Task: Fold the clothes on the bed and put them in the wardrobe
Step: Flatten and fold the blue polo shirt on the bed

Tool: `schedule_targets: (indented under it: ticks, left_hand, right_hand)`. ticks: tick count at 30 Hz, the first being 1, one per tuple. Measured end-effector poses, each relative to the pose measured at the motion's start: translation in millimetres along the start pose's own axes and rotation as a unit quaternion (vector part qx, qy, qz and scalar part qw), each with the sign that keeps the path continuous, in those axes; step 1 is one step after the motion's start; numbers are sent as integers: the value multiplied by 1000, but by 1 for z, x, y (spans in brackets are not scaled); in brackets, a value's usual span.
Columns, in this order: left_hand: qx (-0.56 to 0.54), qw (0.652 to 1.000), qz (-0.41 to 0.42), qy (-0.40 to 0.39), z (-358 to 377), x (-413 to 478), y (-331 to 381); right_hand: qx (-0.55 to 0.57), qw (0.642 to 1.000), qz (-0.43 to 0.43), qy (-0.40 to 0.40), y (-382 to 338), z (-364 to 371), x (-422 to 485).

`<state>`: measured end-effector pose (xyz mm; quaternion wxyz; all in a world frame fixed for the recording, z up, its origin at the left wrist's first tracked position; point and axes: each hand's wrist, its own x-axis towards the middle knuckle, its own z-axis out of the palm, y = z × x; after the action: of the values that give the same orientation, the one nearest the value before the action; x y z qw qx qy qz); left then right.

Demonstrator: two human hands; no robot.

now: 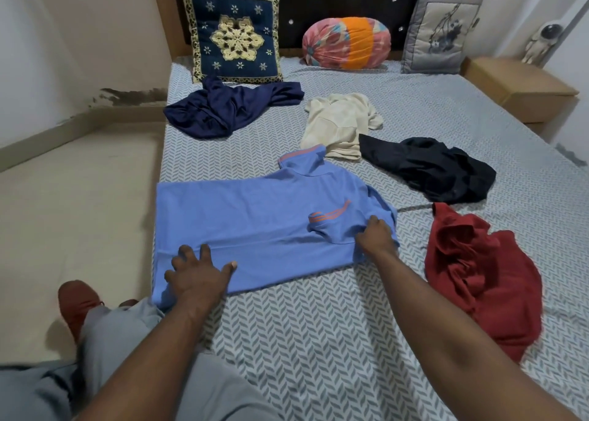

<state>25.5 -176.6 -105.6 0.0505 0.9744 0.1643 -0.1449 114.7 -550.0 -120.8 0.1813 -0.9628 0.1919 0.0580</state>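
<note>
Blue shirt (255, 223) lies flat on the bed (318, 341). Left hand (199, 277) presses its 7 o'clock corner, fingers straight and spread; right hand (376, 235) grips the folded sleeve (331, 226) at 3 o'clock. Beyond it: red top (478, 277) at 3, black top (439, 168) 2, cream top (338, 124) 1, navy top (223, 108) 12.

We count five loose garments on the one bed (318, 341): one blue shirt (255, 223), one navy garment (223, 108), one cream garment (338, 124), one black garment (436, 168) and one red garment (478, 277). Cushions, we get three: one navy embroidered cushion (234, 34), one round pink-and-orange bolster (345, 42) and one grey cushion (441, 34). Then one bedside cabinet (516, 85) and one little astronaut figure (538, 44). Two hands in shot, one left hand (197, 277) and one right hand (376, 235). And one red shoe (78, 302) that we can make out clearly.
</note>
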Motion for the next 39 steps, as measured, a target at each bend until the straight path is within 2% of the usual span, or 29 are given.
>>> schedule_targets:
  ticks: [2,4,5,10,14,19,24,33,39]
  left_hand:
    - [15,999,-2,43,-5,11,-7]
    - [60,995,0,81,-11,28,-13]
    - [76,993,4,92,-13,37,-15]
    - [53,994,71,66,-26,98,-20]
    - [-16,996,87,16,-42,161,-31]
    - [-13,994,111,-20,-67,228,-47]
    - [5,993,110,50,-81,245,-54]
    - [75,968,158,181,-88,183,-76]
    - [115,965,165,169,-72,127,-86]
  right_hand:
    - [38,997,15,63,-17,-2,1]
    - [49,987,-38,151,-39,3,9]
    - [49,983,-75,162,-51,7,16]
    - [7,976,-217,9,-118,24,58]
    - [-56,962,-264,-48,-175,35,97]
    - [-145,957,-237,-83,-206,38,142]
    - [-145,963,-217,-63,-202,30,156]
    - [-69,974,-213,33,-163,-8,98]
    - [-43,984,-174,9,-131,-11,45]
